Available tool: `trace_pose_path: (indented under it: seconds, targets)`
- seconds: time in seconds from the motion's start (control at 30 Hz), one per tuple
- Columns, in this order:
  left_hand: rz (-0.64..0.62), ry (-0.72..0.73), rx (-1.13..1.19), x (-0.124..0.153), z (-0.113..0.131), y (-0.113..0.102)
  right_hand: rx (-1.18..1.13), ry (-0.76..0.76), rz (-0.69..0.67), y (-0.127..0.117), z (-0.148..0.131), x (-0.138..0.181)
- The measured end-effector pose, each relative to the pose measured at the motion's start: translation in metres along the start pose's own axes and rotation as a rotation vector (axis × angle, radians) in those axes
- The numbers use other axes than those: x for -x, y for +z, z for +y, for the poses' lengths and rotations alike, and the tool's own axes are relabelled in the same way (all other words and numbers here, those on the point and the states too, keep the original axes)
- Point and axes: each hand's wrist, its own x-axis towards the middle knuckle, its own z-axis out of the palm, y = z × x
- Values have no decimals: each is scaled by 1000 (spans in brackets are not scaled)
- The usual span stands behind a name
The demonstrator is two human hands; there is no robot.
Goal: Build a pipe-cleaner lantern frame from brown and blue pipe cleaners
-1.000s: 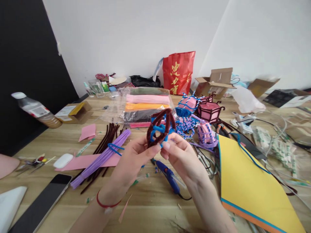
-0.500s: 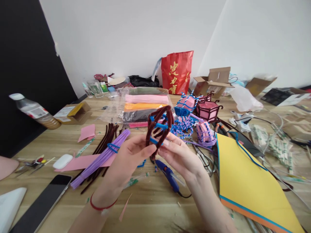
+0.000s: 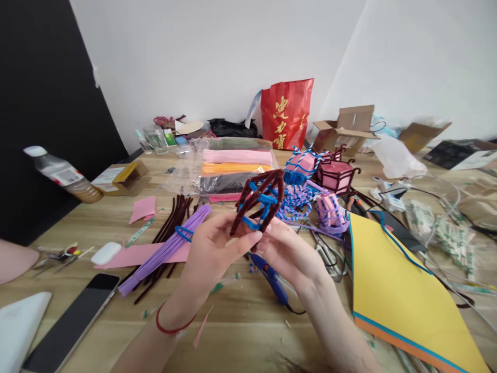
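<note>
While the left hand (image 3: 212, 246) and the right hand (image 3: 297, 254) keep a narrow grip on the lower end of a fuzzy cage (image 3: 267, 199), this angular brown and blue shape stands tilted at the centre of the view. At left centre, a bundle (image 3: 165, 250) of thin purple sticks lies under a blue loop (image 3: 184, 229). Above the cage, a clear plastic bag (image 3: 196, 170) contains coloured strips (image 3: 236, 156). At far left, a bottle (image 3: 64, 175) holds brownish liquid (image 3: 90, 195).

Phone (image 3: 72, 326), glue gun (image 3: 273, 282) on table (image 3: 240, 344)
</note>
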Motion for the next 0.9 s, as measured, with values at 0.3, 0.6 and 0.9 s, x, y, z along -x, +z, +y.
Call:
trace_pose_path:
  seconds: [0.3,0.6,0.9]
  targets:
    - [14,0,-37,0,1,-3,11,-20,-24,1,0,1]
    - [-77,-26,-29,-5,5,-7,81,-148,56,5,11,7]
    - [-105,-114,-54,-1,6,-10,75,-181,37,9,14,6]
